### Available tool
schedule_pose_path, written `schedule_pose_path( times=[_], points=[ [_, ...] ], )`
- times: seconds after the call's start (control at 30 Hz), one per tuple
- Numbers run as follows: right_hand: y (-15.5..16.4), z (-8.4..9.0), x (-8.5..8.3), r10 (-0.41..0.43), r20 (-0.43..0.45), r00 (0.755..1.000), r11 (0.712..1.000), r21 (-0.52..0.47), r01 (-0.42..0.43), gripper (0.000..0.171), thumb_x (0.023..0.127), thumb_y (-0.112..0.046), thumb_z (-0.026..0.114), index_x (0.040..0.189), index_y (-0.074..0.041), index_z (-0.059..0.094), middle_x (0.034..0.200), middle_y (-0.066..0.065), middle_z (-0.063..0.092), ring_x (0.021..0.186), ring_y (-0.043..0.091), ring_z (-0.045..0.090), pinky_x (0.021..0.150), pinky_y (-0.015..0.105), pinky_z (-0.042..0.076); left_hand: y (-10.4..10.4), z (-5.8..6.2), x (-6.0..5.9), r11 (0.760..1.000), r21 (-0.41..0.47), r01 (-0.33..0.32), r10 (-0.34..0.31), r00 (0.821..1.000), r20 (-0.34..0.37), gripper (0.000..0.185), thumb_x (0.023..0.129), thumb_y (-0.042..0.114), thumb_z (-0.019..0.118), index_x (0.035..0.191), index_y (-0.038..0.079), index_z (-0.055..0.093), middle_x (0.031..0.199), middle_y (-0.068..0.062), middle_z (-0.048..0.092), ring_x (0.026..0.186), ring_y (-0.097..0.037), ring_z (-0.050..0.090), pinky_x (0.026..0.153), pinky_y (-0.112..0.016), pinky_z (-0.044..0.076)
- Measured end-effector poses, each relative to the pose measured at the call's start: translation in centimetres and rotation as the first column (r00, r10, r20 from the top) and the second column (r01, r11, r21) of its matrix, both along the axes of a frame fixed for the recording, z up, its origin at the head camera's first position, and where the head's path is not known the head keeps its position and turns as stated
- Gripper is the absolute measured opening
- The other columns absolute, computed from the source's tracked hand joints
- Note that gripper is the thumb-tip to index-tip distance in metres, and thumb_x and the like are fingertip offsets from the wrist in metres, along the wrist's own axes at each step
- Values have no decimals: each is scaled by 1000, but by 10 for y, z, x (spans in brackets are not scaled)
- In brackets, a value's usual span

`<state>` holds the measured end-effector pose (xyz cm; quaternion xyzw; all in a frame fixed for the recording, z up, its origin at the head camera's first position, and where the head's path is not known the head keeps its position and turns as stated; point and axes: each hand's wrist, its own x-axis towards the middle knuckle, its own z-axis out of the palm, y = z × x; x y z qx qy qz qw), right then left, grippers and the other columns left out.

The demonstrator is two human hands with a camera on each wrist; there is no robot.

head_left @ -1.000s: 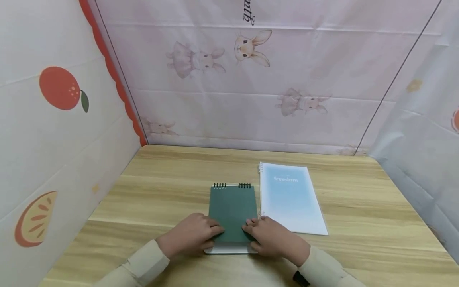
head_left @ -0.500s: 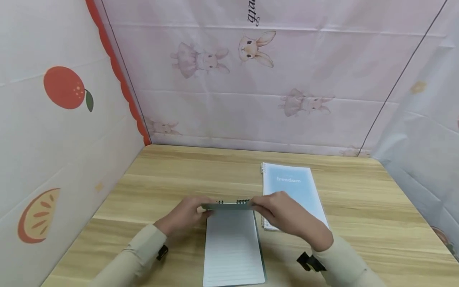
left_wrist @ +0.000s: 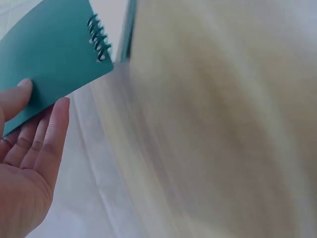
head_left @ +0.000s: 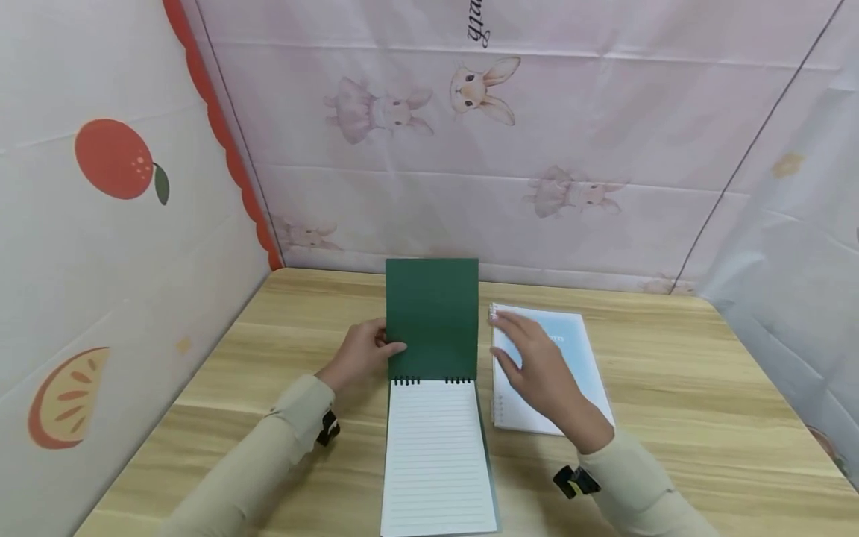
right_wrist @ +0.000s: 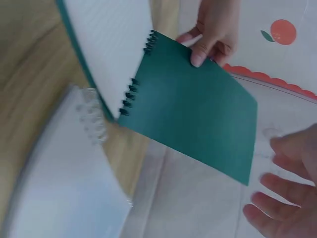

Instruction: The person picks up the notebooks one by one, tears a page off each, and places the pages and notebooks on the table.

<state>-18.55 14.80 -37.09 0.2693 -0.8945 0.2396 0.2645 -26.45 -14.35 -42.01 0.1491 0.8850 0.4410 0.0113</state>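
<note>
A green spiral notebook lies on the table with its cover [head_left: 432, 321] raised at the black rings, and a lined white page [head_left: 435, 455] faces up. My left hand [head_left: 359, 352] pinches the cover's left edge, thumb on the near face and fingers behind, as the left wrist view also shows on the green cover [left_wrist: 49, 54]. To the right of the cover, my right hand [head_left: 540, 365] hovers over a blue-and-white spiral notebook [head_left: 577, 373]. Its fingers are spread and loosely bent, holding nothing. In the right wrist view, the right hand [right_wrist: 292, 188] is apart from the cover.
The wooden table [head_left: 282, 440] reaches back to a pink cloth wall [head_left: 429, 224] printed with rabbits. A white cloth with fruit prints [head_left: 114, 159] stands on the left, and another pale cloth [head_left: 798, 283] on the right.
Both hands have lifted the green notebook's cover from the page and swung it up and back. My right hand has let go and moved right; my left still holds the cover.
</note>
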Motion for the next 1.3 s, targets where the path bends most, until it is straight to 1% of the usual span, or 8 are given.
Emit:
schedule_pose_path(
  times=[0.17,0.3,0.43,0.6,0.7,0.9,1.13,1.3],
  points=[
    [-4,-21,1,93,210,973,974,184,-133,32,89,-11,68,119,-2,65,134,15,56,127,32,49,101,47,44,3,-3,-21,1000,-20,-23,24,999,39,26,86,15,72,105,3,58,78,-5,56,63,-15,52,57,-27,47],
    [-7,-35,0,105,368,924,948,245,-205,26,94,-11,60,117,-2,67,137,17,54,133,38,41,103,53,40,6,-10,-34,999,-23,-28,31,992,120,42,86,13,72,120,-1,53,76,-5,54,58,-16,57,57,-28,53],
    [-9,-45,0,84,446,891,924,301,-238,34,95,-12,60,126,1,60,139,20,51,133,42,39,102,55,40,9,-14,-41,995,-84,-56,68,987,144,62,85,13,73,137,-4,43,84,-7,60,60,-15,61,67,-31,56],
    [-10,-54,-2,65,496,866,905,336,-261,44,98,-13,55,139,0,48,149,17,39,137,42,33,104,57,36,11,-19,-41,980,-186,-77,102,987,126,58,85,10,73,134,-6,48,106,-13,64,84,-19,64,81,-35,54],
    [-7,-56,-12,25,502,864,899,367,-239,46,100,-10,48,145,-3,40,153,14,33,139,42,28,103,62,34,12,-21,-41,971,-231,-61,83,993,86,47,85,9,72,126,-6,57,111,-14,63,97,-23,60,85,-37,52],
    [-1,-49,-40,-73,552,831,886,418,-200,51,97,0,45,147,-5,37,155,12,28,143,41,19,103,65,30,14,-24,-43,961,-275,7,2,999,33,30,85,7,71,114,-2,67,85,-8,62,70,-16,55,63,-29,48],
    [-2,-54,-57,-98,657,748,882,405,-240,57,94,8,33,149,-9,35,157,9,25,146,37,10,109,64,19,14,-26,-38,938,-345,13,-19,1000,-15,23,86,7,71,108,2,71,113,-11,63,92,-20,60,81,-36,52],
    [-3,-57,-62,-140,684,716,886,409,-217,54,98,3,32,148,-14,37,157,5,27,146,33,11,111,62,19,14,-15,-30,890,-448,83,-127,989,-70,17,88,8,69,103,2,73,106,-9,66,90,-19,61,82,-35,53]
  ],
)
